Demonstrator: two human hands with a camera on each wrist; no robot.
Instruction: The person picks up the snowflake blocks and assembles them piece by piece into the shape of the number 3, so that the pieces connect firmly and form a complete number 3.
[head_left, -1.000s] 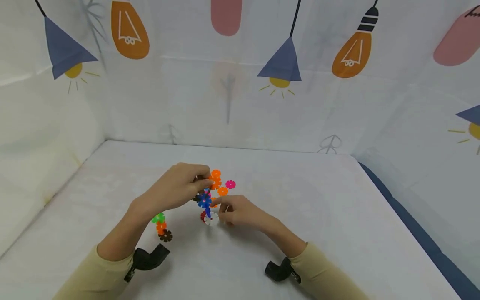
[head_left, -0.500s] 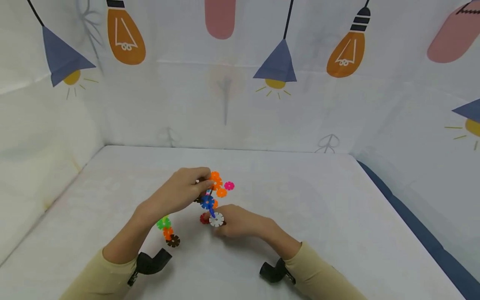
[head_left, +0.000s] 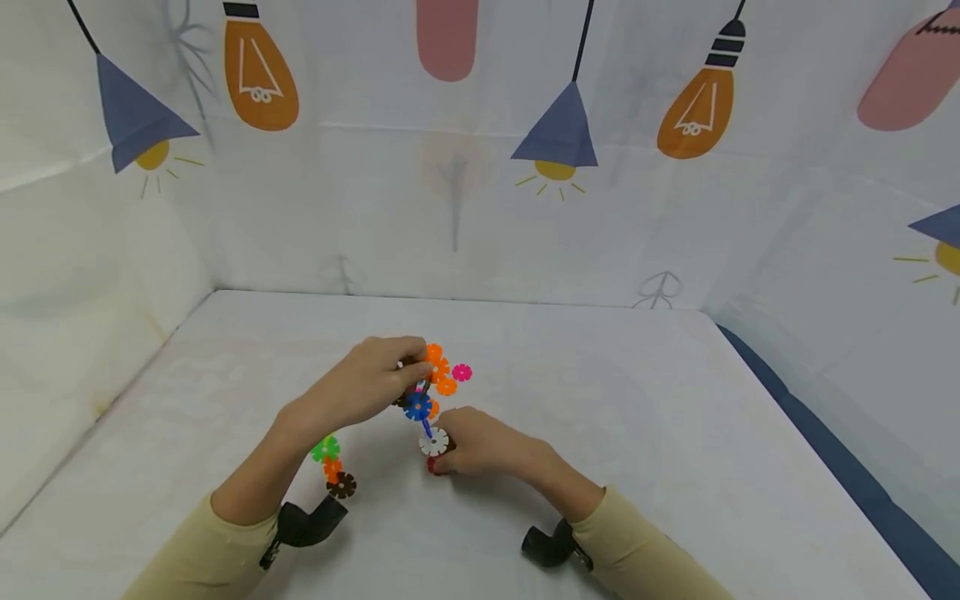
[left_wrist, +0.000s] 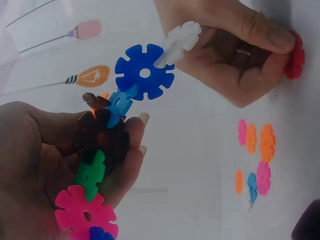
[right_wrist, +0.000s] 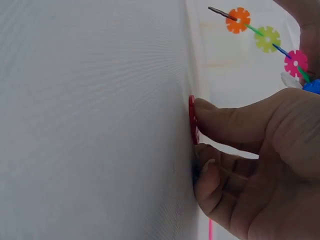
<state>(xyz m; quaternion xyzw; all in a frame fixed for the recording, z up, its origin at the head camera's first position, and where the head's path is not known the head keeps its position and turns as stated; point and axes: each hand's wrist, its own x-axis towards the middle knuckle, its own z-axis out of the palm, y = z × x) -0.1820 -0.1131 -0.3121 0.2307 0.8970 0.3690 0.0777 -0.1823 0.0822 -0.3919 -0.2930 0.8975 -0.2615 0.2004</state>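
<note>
Red disc (left_wrist: 298, 57) moved nearer, pinched by R hand (head_left: 491, 446); L hand (head_left: 352, 379) grips disc chain (head_left: 417, 407).

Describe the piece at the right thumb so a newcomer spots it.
On the white table, find the right hand. At its thumb tip is a small notched disc, below a white disc in the head view. It alone is red.

Both beige sleeves (head_left: 206, 546) (plain) bear black wrist devices (head_left: 306, 525).
</note>
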